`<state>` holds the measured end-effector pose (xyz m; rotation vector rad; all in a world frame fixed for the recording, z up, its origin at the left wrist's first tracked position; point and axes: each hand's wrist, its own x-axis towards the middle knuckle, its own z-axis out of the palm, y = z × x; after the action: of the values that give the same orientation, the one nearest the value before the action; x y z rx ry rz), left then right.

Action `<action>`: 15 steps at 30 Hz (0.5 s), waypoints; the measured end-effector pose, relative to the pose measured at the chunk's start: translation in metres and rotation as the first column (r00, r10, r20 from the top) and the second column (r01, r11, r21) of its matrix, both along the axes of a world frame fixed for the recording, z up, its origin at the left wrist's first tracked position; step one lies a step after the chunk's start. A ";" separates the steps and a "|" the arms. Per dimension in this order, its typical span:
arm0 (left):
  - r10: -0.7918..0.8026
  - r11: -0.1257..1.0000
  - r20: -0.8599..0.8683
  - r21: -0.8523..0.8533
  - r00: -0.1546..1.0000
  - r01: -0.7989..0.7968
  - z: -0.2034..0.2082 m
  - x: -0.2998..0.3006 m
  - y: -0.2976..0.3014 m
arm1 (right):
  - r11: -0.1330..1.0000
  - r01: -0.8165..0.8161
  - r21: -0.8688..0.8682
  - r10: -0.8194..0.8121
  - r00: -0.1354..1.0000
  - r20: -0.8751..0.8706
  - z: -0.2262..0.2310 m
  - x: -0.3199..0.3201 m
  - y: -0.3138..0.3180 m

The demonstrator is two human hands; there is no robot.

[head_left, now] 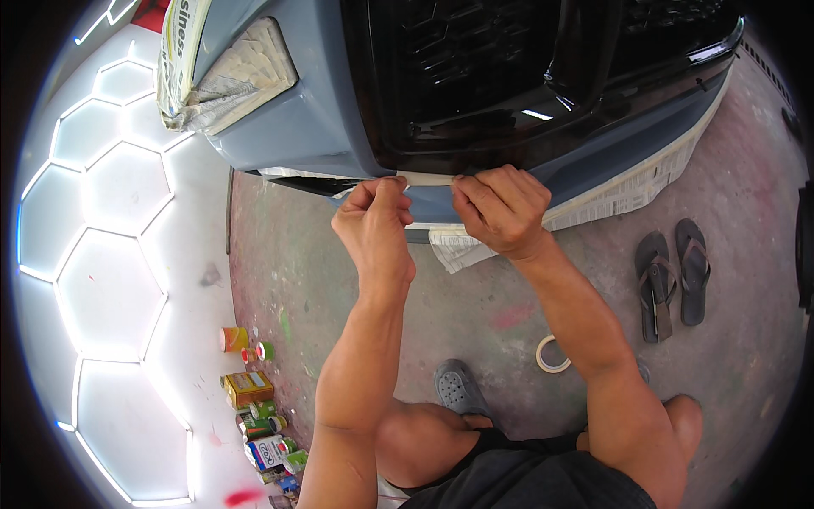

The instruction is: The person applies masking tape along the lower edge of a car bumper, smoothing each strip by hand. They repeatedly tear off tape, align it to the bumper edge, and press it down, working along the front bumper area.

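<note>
Beige masking tape (426, 179), likely light, thin and tear-prone, stretches below the black grille (509, 76); left hand (373, 222) and right hand (500, 208) pinch its ends, the best hold.

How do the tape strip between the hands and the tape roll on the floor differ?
The tape strip is stretched flat along the bumper, pinched by the left hand and right hand. The tape roll lies untouched as a ring on the floor. Both look pale cream.
</note>
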<state>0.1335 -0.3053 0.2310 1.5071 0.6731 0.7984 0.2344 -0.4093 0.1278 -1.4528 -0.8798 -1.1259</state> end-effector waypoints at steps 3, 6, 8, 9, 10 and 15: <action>0.001 1.000 0.003 0.000 1.000 -0.001 0.001 0.000 0.000 | 1.000 0.001 0.011 -0.001 1.000 -0.002 0.002 -0.001 0.001; 0.005 1.000 0.017 -0.006 1.000 -0.005 -0.001 0.000 0.002 | 1.000 0.002 0.015 -0.002 1.000 -0.004 0.003 -0.001 0.002; 0.004 1.000 0.012 -0.006 1.000 -0.004 -0.001 0.001 0.002 | 1.000 0.005 0.016 -0.005 1.000 -0.006 0.003 -0.001 0.002; 0.005 1.000 0.009 -0.005 1.000 -0.005 0.000 0.000 0.002 | 1.000 0.005 0.017 -0.005 1.000 -0.008 0.003 -0.001 0.002; 0.005 1.000 0.007 -0.004 1.000 -0.005 0.000 0.000 0.002 | 1.000 0.006 0.019 -0.006 1.000 -0.011 0.003 -0.001 0.003; 0.008 1.000 0.001 -0.002 1.000 -0.008 0.001 0.000 0.002 | 1.000 0.001 0.023 0.000 1.000 -0.013 0.003 -0.002 0.003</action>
<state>0.1337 -0.3031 0.2322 1.5033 0.6793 0.8044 0.2325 -0.4059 0.1306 -1.4405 -0.8552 -1.1221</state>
